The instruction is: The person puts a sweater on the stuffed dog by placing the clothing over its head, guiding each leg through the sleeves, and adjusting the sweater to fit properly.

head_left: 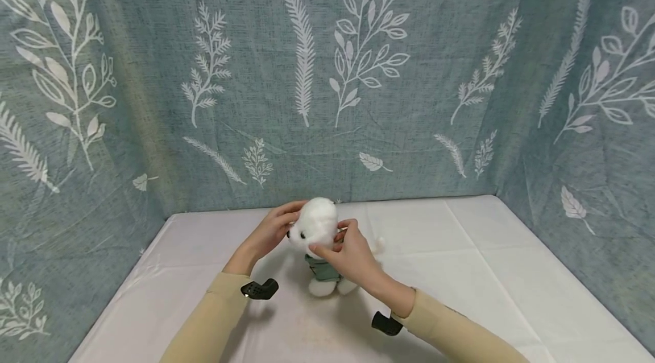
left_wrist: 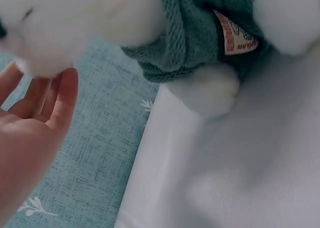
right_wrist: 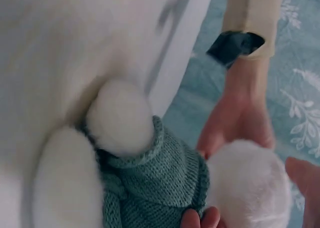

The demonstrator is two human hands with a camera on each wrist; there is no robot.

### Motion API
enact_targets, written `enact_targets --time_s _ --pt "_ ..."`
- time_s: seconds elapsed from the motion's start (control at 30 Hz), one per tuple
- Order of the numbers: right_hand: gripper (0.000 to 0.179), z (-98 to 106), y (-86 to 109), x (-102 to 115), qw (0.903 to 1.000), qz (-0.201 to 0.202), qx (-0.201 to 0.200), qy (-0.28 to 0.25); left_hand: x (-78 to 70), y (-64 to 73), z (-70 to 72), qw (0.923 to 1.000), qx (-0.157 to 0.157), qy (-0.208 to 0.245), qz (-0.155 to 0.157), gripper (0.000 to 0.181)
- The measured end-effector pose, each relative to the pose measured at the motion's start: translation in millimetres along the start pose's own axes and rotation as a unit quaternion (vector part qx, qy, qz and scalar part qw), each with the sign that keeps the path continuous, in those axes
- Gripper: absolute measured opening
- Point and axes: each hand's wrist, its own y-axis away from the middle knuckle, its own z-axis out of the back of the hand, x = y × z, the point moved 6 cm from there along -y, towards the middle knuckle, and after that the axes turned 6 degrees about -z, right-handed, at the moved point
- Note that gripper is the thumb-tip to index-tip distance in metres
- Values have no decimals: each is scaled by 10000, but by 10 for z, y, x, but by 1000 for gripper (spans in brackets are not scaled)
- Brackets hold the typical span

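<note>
A white plush animal [head_left: 318, 218] with dark eyes and nose stands on the table, its head turned toward the left. It wears a green knitted sweater [right_wrist: 155, 175], and a printed label [left_wrist: 237, 36] shows on the cloth in the left wrist view. My left hand [head_left: 268, 232] lies along the face side of the head; its extended fingers touch the muzzle from below in the left wrist view. With my right hand [head_left: 353, 255] I hold the head near the neck, thumb [right_wrist: 302, 175] on one side and fingertips [right_wrist: 200, 219] by the sweater's collar.
A white cloth covers the table [head_left: 460, 272]. Blue-green curtains [head_left: 317, 158] with white leaf prints stand behind it and on both sides. Black wrist devices [head_left: 260, 289] sit at both sleeves.
</note>
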Motion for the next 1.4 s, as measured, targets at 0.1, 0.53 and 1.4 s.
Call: enact_targets --time_s 0.1,0.53,1.4 --pt "71 32 -61 -67 9999 -57 -14 155 -13 31 12 9999 33 -100 -95 48" --pt "54 350 -197 -259 9992 -48 380 126 -99 194 -68 9916 -517 -1144 -324 42" --pt "49 809 -294 -488 9843 -3 1766 2 -211 284 -502 9851 -970 -1404 -192 37"
